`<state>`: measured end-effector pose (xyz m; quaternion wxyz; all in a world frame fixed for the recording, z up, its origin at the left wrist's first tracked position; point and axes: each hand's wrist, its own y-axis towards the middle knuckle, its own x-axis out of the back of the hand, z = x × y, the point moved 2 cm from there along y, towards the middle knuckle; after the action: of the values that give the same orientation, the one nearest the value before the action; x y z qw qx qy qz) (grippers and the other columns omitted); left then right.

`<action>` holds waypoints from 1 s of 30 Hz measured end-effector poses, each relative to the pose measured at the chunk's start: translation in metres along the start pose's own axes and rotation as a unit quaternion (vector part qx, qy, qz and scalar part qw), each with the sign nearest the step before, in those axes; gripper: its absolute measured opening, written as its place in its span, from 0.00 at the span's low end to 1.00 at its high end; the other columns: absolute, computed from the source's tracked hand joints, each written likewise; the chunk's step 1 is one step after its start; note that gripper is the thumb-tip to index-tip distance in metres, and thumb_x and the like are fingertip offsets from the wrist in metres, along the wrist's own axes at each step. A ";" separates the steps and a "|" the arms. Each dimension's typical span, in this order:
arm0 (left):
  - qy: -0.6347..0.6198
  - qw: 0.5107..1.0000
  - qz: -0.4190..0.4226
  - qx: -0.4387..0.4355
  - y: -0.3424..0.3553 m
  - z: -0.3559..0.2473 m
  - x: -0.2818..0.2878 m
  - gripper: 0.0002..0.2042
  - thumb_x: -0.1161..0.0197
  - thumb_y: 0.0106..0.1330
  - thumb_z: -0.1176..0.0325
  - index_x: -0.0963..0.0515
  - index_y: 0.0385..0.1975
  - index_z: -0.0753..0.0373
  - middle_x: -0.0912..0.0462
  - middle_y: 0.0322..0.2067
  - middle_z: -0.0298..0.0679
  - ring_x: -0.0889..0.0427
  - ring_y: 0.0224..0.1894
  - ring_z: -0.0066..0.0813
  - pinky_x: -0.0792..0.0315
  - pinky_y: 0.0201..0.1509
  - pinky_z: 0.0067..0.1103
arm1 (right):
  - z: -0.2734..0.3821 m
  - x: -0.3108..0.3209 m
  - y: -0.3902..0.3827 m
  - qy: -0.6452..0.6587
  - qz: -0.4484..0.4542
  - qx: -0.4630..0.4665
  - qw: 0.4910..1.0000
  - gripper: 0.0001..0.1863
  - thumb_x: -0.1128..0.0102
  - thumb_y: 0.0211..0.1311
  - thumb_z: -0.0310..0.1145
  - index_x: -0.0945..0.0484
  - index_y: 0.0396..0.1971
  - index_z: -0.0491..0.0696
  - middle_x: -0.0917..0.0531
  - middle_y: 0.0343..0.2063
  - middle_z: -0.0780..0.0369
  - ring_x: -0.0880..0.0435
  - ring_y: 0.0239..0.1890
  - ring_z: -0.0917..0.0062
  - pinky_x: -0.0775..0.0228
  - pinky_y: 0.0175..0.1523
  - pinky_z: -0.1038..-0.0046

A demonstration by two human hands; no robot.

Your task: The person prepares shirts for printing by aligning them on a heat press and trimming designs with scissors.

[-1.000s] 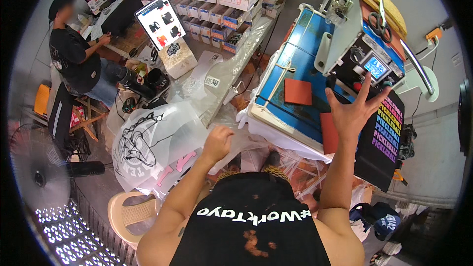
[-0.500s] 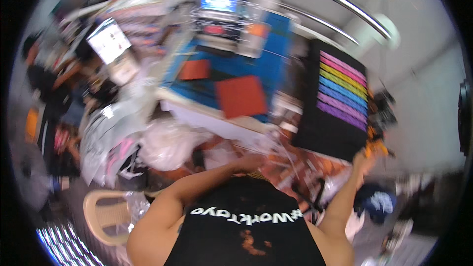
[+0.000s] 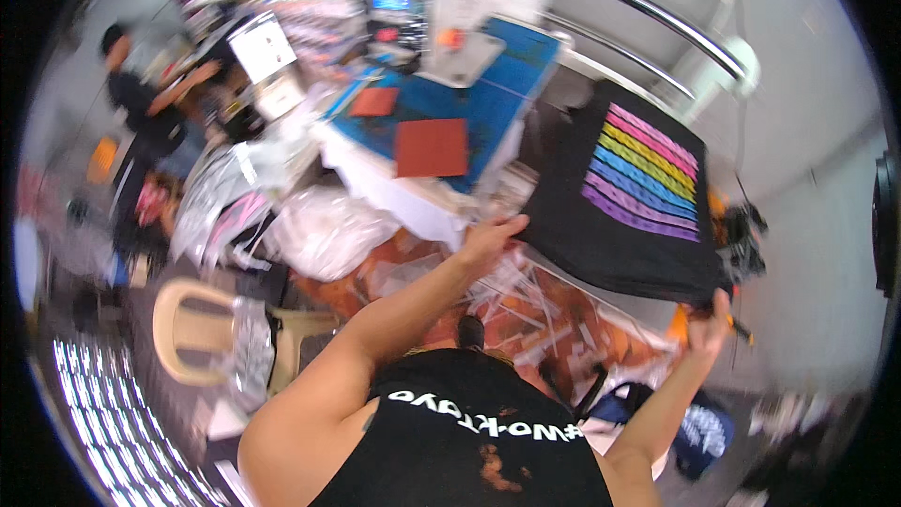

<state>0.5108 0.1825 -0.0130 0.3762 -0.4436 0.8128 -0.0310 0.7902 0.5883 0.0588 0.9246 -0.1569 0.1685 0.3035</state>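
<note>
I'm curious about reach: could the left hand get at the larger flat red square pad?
Probably yes: nothing covers the red pad, though the left hand, at a corner of the black cloth garment, would likely have to leave it.

We identify the shirt [image 3: 605, 235] as soft, matt cloth with light creasing near its lower edge. We note the rail [image 3: 648, 7] as smooth, polished metal with glossy highlights. The red squares [image 3: 432, 147] present a flat, matt face. We class the chair [image 3: 202, 333] as smooth moulded plastic, and the bag [image 3: 328, 225] as thin, crumpled, translucent plastic. We list the vest [image 3: 422, 465] as matt cloth with blotches.
</note>
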 end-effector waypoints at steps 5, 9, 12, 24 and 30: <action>-0.231 0.938 0.249 -0.063 -0.132 -0.024 -0.031 0.17 0.38 0.67 0.59 0.23 0.50 0.63 0.17 0.48 0.41 0.20 0.55 0.35 0.31 0.64 0.37 | 0.091 -0.121 0.013 0.225 0.413 0.040 0.882 0.30 0.42 0.63 0.36 0.34 0.63 0.39 0.32 0.63 0.50 0.34 0.65 0.54 0.51 0.71 0.45; -0.297 0.893 0.247 -0.230 -0.269 0.006 0.019 0.16 0.37 0.65 0.61 0.23 0.50 0.60 0.22 0.55 0.46 0.24 0.59 0.44 0.38 0.68 0.46 | 0.136 -0.293 -0.011 0.105 0.537 0.088 0.832 0.29 0.44 0.64 0.39 0.33 0.61 0.38 0.25 0.56 0.50 0.27 0.59 0.59 0.42 0.68 0.57; -0.352 0.855 0.047 -0.378 -0.390 0.057 0.051 0.15 0.35 0.62 0.62 0.21 0.49 0.53 0.27 0.59 0.52 0.31 0.63 0.54 0.43 0.66 0.59 | 0.131 -0.433 -0.105 -0.157 0.602 0.204 0.756 0.25 0.44 0.67 0.36 0.31 0.60 0.39 0.22 0.51 0.55 0.23 0.53 0.70 0.38 0.64 0.65; 0.068 0.090 -0.573 -0.812 -1.011 0.323 -0.251 0.22 0.58 0.71 0.62 0.36 0.57 0.72 0.28 0.57 0.58 0.31 0.61 0.58 0.44 0.67 0.55 | -0.011 -0.418 -0.850 0.062 0.910 -0.409 0.023 0.15 0.42 0.66 0.29 0.27 0.49 0.39 0.21 0.50 0.50 0.24 0.57 0.61 0.35 0.68 0.51; 0.093 0.117 -0.576 -0.804 -1.077 0.508 -0.386 0.22 0.57 0.66 0.65 0.32 0.53 0.77 0.26 0.54 0.61 0.29 0.60 0.58 0.42 0.69 0.51 | -0.068 -0.189 -1.001 -0.088 0.880 -0.464 -0.048 0.08 0.45 0.65 0.34 0.23 0.35 0.46 0.18 0.31 0.60 0.18 0.34 0.70 0.20 0.43 0.61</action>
<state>1.7123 -0.0374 0.2629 -0.4061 -0.8195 -0.1005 0.3917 1.2470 -0.3015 0.2630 0.3692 0.2468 0.0924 -0.8912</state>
